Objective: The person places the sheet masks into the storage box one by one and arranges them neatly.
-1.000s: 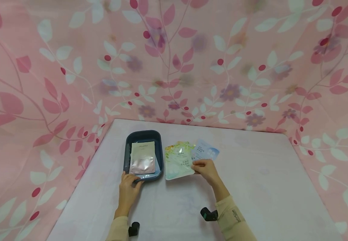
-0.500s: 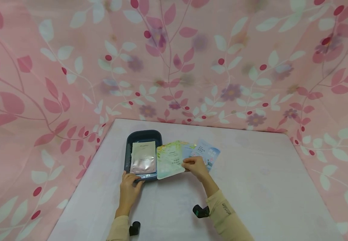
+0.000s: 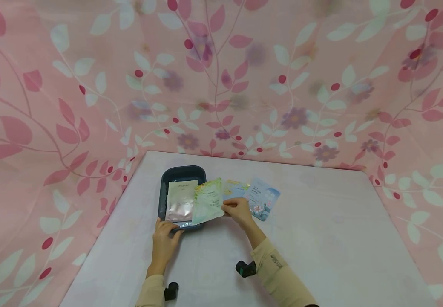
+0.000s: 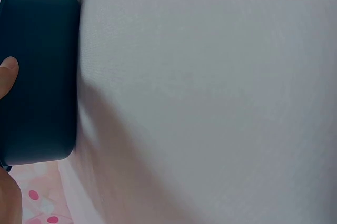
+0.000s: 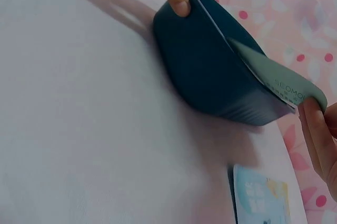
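A dark blue rectangular basin (image 3: 185, 173) stands at the left of the table. My left hand (image 3: 163, 245) grips its near left corner; in the left wrist view the thumb (image 4: 9, 74) lies against the outer wall. My right hand (image 3: 240, 212) pinches the lower right edge of a green-and-white flat sachet (image 3: 208, 201), which looks like a face-mask packet. That sachet is tilted over the basin's right rim, as the right wrist view also shows the packet (image 5: 279, 74) crossing the rim. Inside the basin lies a gold-pink sachet (image 3: 182, 201), with a blue one (image 3: 185, 224) partly showing beneath.
To the right of the basin, a blue sachet with flowers (image 3: 264, 199) lies on the white-covered table (image 3: 329, 230). Beside it, another blue sachet with a yellow corner (image 3: 234, 188) is partly hidden behind my right hand. Pink floral cloth (image 3: 221, 85) hangs around the table.
My right hand has carried the green sachet leftward from beside the basin to over its right rim, uncovering the blue sachets on the table. The left hand has stayed on the basin.
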A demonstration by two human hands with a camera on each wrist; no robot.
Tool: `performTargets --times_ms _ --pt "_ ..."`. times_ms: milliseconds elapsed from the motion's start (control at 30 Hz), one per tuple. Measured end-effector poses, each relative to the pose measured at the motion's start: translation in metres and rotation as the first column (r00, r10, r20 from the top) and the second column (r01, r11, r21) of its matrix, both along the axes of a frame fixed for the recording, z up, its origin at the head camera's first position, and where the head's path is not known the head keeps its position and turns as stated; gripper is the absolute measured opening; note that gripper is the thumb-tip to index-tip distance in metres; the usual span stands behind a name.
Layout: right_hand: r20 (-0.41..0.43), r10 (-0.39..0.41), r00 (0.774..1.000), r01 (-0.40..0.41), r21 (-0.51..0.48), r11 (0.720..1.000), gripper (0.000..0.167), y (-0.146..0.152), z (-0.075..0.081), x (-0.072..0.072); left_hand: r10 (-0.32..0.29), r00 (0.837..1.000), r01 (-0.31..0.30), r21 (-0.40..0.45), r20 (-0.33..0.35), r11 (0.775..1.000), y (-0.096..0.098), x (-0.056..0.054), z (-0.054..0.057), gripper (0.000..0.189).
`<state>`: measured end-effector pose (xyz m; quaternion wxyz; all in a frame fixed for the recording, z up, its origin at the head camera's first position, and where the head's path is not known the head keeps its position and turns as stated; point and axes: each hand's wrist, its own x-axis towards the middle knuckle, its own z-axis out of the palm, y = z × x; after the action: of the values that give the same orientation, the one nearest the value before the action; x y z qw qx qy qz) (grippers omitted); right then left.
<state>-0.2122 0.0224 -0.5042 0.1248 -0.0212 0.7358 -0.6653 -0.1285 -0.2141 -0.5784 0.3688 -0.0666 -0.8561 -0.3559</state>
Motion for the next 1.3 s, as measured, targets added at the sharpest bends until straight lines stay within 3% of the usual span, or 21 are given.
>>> performTargets --times_ms 333,567,867,1300 --pt "0.04 0.0 0.999 -0.002 0.037 0.999 0.019 -0.017 0.004 -0.004 0.001 1.0 -0.001 0.001 0.005 1.0 0.0 0.0 0.001 0.027" --pt "0.004 -0.017 1.0 0.017 0.015 1.0 0.02 -0.028 -0.002 -0.008 0.001 1.0 -0.001 0.004 0.008 1.0 0.0 0.0 0.003 0.027" --pt "-0.052 -0.073 0.996 0.079 0.115 0.99 0.017 -0.044 -0.01 -0.008 0.005 0.999 -0.005 0.004 0.039 1.0 0.001 0.001 0.002 0.025" --pt "-0.146 -0.067 0.987 0.095 0.2 0.975 0.012 -0.047 -0.014 -0.005 -0.003 1.0 0.003 0.0 -0.001 1.0 0.001 0.001 0.003 0.026"
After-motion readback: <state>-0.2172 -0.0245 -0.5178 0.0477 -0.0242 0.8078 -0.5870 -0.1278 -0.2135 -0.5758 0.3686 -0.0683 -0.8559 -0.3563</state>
